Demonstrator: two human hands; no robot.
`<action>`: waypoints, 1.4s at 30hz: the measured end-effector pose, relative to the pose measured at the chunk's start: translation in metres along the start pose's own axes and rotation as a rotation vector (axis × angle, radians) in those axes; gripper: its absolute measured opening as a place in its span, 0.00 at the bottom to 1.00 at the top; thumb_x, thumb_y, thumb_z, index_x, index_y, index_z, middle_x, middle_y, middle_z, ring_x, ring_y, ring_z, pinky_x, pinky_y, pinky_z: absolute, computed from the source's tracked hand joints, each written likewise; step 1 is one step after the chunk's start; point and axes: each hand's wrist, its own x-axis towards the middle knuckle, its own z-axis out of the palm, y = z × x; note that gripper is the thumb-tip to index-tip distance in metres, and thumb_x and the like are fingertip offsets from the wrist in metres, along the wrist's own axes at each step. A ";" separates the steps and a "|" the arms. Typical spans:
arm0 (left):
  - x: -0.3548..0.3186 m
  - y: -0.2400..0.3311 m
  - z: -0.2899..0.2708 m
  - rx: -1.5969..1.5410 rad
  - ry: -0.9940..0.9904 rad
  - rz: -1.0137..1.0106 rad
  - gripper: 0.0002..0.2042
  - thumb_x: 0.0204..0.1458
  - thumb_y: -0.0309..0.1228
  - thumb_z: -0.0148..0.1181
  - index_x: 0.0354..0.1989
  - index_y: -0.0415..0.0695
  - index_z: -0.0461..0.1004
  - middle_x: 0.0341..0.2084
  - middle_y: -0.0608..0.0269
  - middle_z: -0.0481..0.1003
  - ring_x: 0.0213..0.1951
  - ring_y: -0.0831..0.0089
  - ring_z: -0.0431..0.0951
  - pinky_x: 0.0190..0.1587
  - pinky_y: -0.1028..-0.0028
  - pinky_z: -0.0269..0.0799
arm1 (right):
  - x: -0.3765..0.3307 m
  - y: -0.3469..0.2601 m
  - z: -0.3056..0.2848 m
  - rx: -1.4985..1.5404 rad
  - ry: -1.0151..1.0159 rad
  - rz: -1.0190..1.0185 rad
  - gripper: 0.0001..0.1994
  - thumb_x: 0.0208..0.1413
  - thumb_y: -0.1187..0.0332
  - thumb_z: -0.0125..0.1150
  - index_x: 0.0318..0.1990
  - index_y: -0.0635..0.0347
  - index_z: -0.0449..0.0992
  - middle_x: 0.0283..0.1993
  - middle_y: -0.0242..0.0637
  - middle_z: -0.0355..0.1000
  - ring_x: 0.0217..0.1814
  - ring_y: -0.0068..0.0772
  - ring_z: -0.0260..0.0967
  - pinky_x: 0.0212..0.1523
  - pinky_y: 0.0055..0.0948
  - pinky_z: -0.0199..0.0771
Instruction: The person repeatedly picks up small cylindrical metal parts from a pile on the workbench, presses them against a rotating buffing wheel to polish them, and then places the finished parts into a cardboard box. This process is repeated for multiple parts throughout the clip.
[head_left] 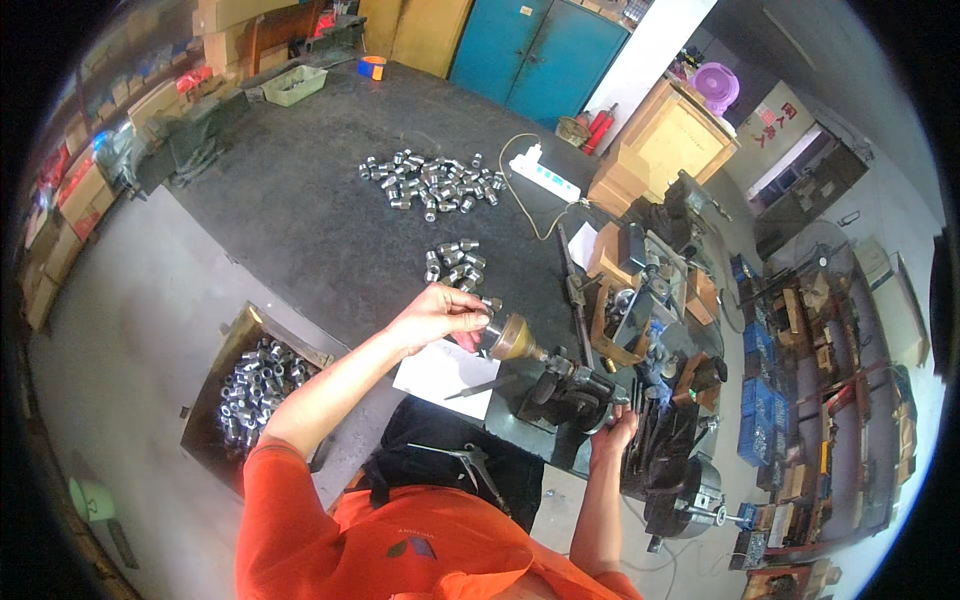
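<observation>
Thumb and fingers of my left hand point(440, 315) are closed around a shiny metal fitting point(489, 336), set against the wide end of an amber cone-shaped piece point(516, 340). The cone's narrow end points to a dark bench-mounted device point(565, 392) at the table's near edge. My right hand point(614, 432) is closed on a rounded metal part point(598, 418) at that device's right side; its exact shape is partly hidden. Just beyond my left hand lies a small group of metal fittings point(455, 262). White paper point(435, 378) with a dark slim tool rests below it.
A larger fitting pile point(430, 182) lies farther back, near a white power strip point(545, 177). On the left, a bin point(213, 398) holds many fittings. A pistol-shaped metal tool point(474, 462) lies across my lap. Right are tools, open boxes point(612, 340) and a chuck-like machine point(690, 500).
</observation>
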 end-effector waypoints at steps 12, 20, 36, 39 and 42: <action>0.002 -0.006 -0.002 -0.024 -0.071 0.064 0.13 0.45 0.28 0.57 0.38 0.34 0.68 0.25 0.58 0.72 0.23 0.76 0.74 0.25 0.81 0.72 | -0.056 -0.015 -0.006 -0.069 -0.015 -0.007 0.08 0.49 0.69 0.44 0.31 0.65 0.67 0.13 0.23 0.47 0.14 0.17 0.40 0.17 0.20 0.40; 0.003 -0.004 -0.002 -0.033 -0.053 0.011 0.13 0.46 0.28 0.56 0.38 0.31 0.68 0.23 0.55 0.72 0.23 0.72 0.74 0.24 0.78 0.72 | -0.079 -0.067 0.029 -0.154 -0.235 -0.035 0.10 0.45 0.64 0.46 0.29 0.62 0.67 0.13 0.22 0.46 0.11 0.17 0.39 0.13 0.19 0.40; 0.003 -0.009 0.015 0.044 0.030 0.050 0.12 0.49 0.29 0.53 0.37 0.32 0.69 0.20 0.57 0.72 0.20 0.75 0.73 0.21 0.80 0.70 | 0.045 -0.017 0.028 -0.310 -0.093 -0.171 0.14 0.50 0.63 0.42 0.34 0.66 0.67 0.17 0.25 0.55 0.17 0.19 0.48 0.16 0.21 0.51; 0.001 -0.006 0.017 0.048 0.031 0.039 0.11 0.49 0.29 0.52 0.35 0.32 0.69 0.20 0.59 0.72 0.20 0.77 0.73 0.21 0.80 0.70 | 0.012 -0.004 0.036 -0.366 0.196 -0.058 0.09 0.50 0.66 0.43 0.30 0.61 0.68 0.16 0.21 0.52 0.15 0.14 0.43 0.17 0.18 0.47; 0.005 -0.007 0.019 0.046 0.014 0.023 0.10 0.49 0.29 0.52 0.34 0.33 0.70 0.20 0.60 0.72 0.20 0.78 0.73 0.21 0.81 0.70 | 0.006 0.003 -0.001 -0.094 0.120 0.025 0.08 0.50 0.67 0.44 0.29 0.60 0.67 0.15 0.21 0.52 0.14 0.14 0.42 0.15 0.17 0.44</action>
